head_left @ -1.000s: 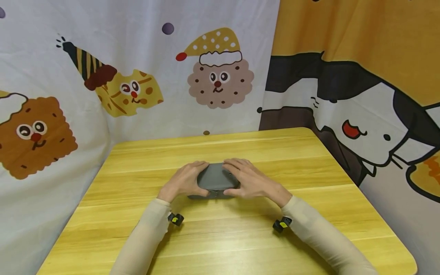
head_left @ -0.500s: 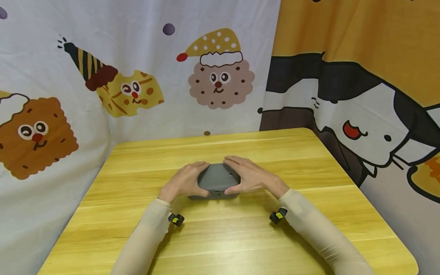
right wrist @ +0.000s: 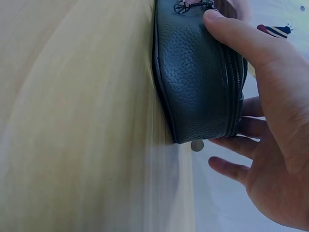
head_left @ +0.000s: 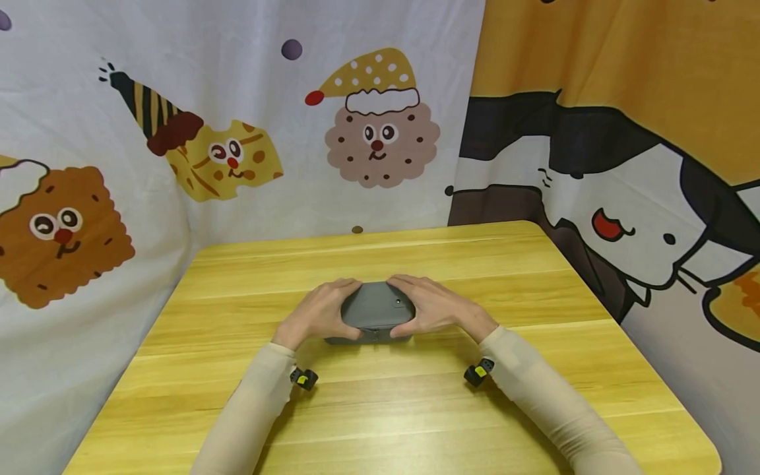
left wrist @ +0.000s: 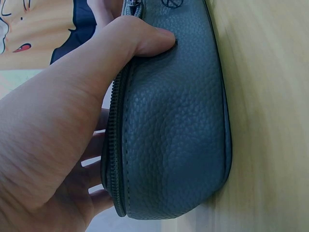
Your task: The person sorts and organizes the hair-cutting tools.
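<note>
A dark grey pebbled-leather zip pouch [head_left: 377, 307] lies on the table between both hands. Its left end is gripped by my left hand [head_left: 317, 313], thumb on the front side and fingers around the back edge. My right hand [head_left: 438, 309] holds the right end in the same way; a small round stud shows on the top beside it. In the left wrist view the zipper [left wrist: 115, 145] runs closed along the upper edge. A dark bicycle-shaped zipper charm [right wrist: 182, 7] hangs at the front in the right wrist view. Some fingertips are hidden behind the pouch.
The light wooden table [head_left: 380, 409] has rounded corners and spreads around the pouch on every side. Behind it hangs a white curtain [head_left: 237, 86] with cartoon prints, joined at the right by a yellow one [head_left: 623, 53]. Small black cameras [head_left: 305, 379] sit at both wrists.
My right hand has slid off the pouch's top toward its right end, uncovering the stud, and the right wrist has shifted slightly left. The left hand and the pouch stay in place.
</note>
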The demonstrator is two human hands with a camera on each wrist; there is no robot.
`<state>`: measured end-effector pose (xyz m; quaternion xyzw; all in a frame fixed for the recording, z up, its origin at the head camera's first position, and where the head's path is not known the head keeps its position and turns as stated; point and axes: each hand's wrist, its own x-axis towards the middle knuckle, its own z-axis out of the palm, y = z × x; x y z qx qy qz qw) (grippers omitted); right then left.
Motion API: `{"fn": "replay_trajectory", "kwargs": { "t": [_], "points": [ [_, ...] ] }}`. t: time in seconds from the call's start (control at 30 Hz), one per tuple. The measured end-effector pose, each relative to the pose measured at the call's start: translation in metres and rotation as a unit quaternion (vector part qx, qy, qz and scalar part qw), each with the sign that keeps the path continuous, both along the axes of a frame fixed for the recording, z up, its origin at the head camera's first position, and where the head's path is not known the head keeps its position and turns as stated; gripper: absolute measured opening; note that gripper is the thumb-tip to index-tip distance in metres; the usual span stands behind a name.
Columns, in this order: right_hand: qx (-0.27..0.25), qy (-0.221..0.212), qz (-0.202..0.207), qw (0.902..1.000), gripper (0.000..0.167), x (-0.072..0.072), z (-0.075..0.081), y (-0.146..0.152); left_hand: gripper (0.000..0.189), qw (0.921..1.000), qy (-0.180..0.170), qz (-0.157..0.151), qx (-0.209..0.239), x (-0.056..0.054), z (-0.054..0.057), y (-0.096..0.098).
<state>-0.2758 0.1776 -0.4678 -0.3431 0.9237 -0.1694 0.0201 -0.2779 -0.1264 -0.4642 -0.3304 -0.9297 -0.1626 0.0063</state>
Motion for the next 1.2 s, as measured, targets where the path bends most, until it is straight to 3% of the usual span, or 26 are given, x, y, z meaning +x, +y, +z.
{"fn": "replay_trajectory", "kwargs": {
  "t": [0.23, 0.83, 1.07, 1.2],
  "points": [
    [-0.024, -0.024, -0.003, 0.9994, 0.116, 0.000, -0.003, 0.000, 0.111, 1.0000, 0.002, -0.002, 0.002, 0.000, 0.001, 0.000],
    [-0.035, -0.031, -0.011, 0.9988, 0.115, -0.001, -0.004, -0.001, 0.115, 0.9996, 0.000, -0.028, 0.007, 0.002, -0.001, -0.006],
    [-0.028, -0.026, -0.011, 0.9992, 0.115, 0.000, -0.004, -0.001, 0.114, 0.9990, 0.012, -0.024, 0.037, 0.010, -0.001, -0.010],
    [-0.025, -0.024, -0.013, 0.9993, 0.116, 0.000, -0.005, -0.001, 0.110, 0.9972, 0.035, -0.021, 0.063, 0.017, 0.002, -0.011]
  ]
}}
